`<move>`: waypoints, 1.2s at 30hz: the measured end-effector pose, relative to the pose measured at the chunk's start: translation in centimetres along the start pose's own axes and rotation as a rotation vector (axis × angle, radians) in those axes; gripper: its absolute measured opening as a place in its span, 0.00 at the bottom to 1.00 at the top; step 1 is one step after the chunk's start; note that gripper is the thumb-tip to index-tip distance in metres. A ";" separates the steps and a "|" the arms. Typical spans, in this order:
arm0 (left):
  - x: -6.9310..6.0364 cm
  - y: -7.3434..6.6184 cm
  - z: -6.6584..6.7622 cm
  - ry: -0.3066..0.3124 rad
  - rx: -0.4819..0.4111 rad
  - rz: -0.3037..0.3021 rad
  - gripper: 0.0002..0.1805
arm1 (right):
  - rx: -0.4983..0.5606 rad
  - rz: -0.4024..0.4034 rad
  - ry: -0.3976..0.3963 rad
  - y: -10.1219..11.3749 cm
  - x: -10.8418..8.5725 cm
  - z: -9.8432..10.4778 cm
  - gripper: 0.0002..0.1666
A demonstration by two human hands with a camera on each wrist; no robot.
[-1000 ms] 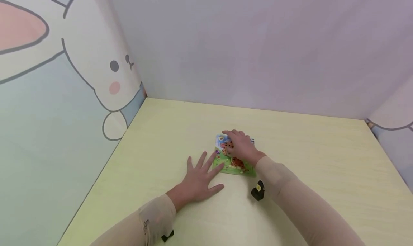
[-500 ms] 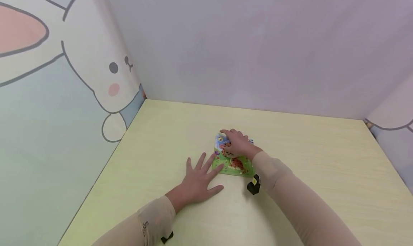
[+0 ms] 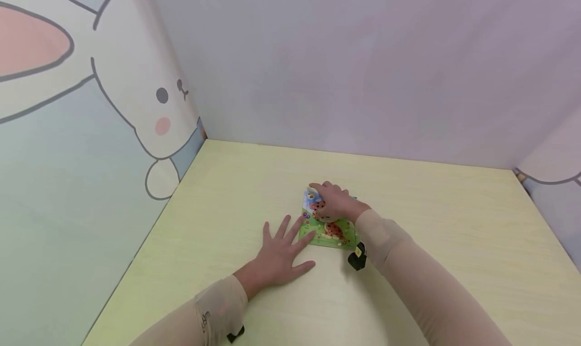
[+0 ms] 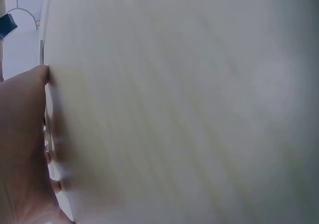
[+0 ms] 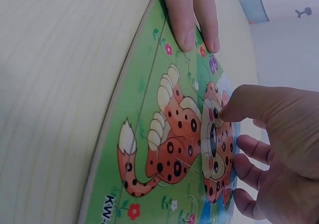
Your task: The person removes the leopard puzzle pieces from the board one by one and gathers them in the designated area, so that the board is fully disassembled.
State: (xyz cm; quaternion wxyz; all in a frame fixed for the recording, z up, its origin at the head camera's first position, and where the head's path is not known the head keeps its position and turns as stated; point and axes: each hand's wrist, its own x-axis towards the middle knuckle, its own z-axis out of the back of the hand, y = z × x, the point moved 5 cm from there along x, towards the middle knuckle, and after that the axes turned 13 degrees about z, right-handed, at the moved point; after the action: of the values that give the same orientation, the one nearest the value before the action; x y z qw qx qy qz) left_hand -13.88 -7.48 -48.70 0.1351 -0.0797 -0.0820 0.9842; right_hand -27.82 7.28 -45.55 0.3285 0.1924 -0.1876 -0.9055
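A jigsaw puzzle [image 3: 333,242] with a spotted leopard on green grass lies flat on the table. The right hand [image 3: 337,202] reaches over its upper part. In the right wrist view the thumb is on the face of the leopard-head piece [image 5: 222,154], and curled fingers [image 5: 249,171] meet its far edge. The piece looks slightly raised. The left hand [image 3: 278,257] lies spread on the table, and two straight fingertips [image 5: 187,40] rest on the puzzle's left border. The left wrist view has this hand [image 4: 22,149] at its left edge, the puzzle mostly hidden behind it.
The pale wooden table [image 3: 445,225] reaches on all sides of the puzzle. A lilac wall [image 3: 340,73] rises behind it, and a wall with a rabbit drawing [image 3: 131,83] stands on the left. A black wrist camera [image 3: 357,257] hangs under the right sleeve.
The right hand and its wrist camera have shifted slightly to the left and away from the person. The left hand keeps its place, and the puzzle lies as before.
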 end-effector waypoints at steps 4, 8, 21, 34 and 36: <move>0.0 0.0 0.0 -0.002 -0.003 0.000 0.38 | 0.000 -0.010 0.005 -0.2 0.1 -0.1 0.48; 0.0 0.0 -0.1 -0.005 -0.006 0.000 0.38 | 0.007 -0.014 -0.004 -0.3 0.2 -0.2 0.49; 0.1 -0.1 -0.2 0.001 0.001 0.005 0.38 | -0.002 -0.015 0.009 0.0 0.1 0.0 0.50; 0.1 -0.2 0.1 0.009 -0.005 0.009 0.38 | -0.030 -0.018 -0.010 -0.2 0.3 -0.4 0.51; 0.1 -0.2 0.1 0.010 0.001 0.009 0.38 | -0.043 -0.018 -0.008 -0.2 0.3 -0.4 0.51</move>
State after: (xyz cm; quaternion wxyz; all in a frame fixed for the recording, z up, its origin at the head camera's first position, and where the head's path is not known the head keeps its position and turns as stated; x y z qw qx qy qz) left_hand -13.96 -7.30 -48.60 0.1314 -0.0849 -0.0805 0.9844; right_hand -27.94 7.11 -46.09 0.3238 0.1833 -0.1677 -0.9129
